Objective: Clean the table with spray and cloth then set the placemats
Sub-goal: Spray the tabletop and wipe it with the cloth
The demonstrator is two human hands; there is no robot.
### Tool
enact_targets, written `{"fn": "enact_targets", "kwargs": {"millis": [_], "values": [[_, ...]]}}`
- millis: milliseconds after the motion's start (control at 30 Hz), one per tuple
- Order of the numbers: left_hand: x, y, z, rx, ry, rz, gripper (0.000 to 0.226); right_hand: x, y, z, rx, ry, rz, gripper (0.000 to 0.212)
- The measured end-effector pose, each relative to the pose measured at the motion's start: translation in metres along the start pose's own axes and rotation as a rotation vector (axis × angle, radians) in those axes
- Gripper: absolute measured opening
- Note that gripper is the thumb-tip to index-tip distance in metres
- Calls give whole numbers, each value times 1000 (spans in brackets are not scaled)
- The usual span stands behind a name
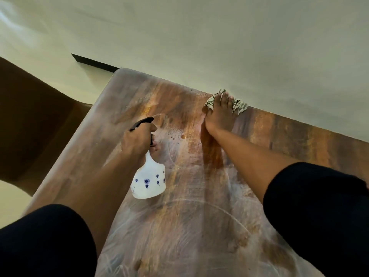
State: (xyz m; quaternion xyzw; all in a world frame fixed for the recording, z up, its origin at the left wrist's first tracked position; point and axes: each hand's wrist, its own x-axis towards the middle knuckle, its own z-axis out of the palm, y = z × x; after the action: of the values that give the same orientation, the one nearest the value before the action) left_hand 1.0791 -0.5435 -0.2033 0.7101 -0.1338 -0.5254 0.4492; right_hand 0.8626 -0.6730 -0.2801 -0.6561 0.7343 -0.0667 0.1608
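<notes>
While my left hand [137,139] gripped the neck of the white spray bottle [148,181], one finger curled at its black trigger, the bottle hung tilted above the brown table [179,226], nozzle pointing toward the far side. My right hand [219,114] lay flat with fingers spread, pressing the checked cloth [237,104] down at the table's far edge, right where the tabletop met the pale wall [219,37]; cloth showed on both sides of my fingers. Droplets [177,134] sat between my two hands. Streaked tabletop stretched wide to the right of my arm and toward me. Off the left edge stood a brown chair [30,120] over pale floor [12,202].
</notes>
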Motion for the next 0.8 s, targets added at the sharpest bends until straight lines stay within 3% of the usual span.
{"fn": "enact_targets", "kwargs": {"millis": [67,300,500,633,733,800], "values": [[2,0,-8,-23,16,-15,34,-5,-31,8,-11,-8,-55,66],[7,10,-43,-34,82,-53,28,-41,-145,46,-80,-241,-578,68],[7,17,-71,-9,137,-40,36,-39,-151,41,-144,-303,-754,69],[4,14,-72,-6,99,-49,48,-25,-137,31,-95,-256,-634,68],[3,14,-68,-9,109,-67,21,-14,-127,30,-35,-208,-491,67],[3,15,-67,-18,116,-81,17,-11,-127,33,-21,-186,-432,66]]}}
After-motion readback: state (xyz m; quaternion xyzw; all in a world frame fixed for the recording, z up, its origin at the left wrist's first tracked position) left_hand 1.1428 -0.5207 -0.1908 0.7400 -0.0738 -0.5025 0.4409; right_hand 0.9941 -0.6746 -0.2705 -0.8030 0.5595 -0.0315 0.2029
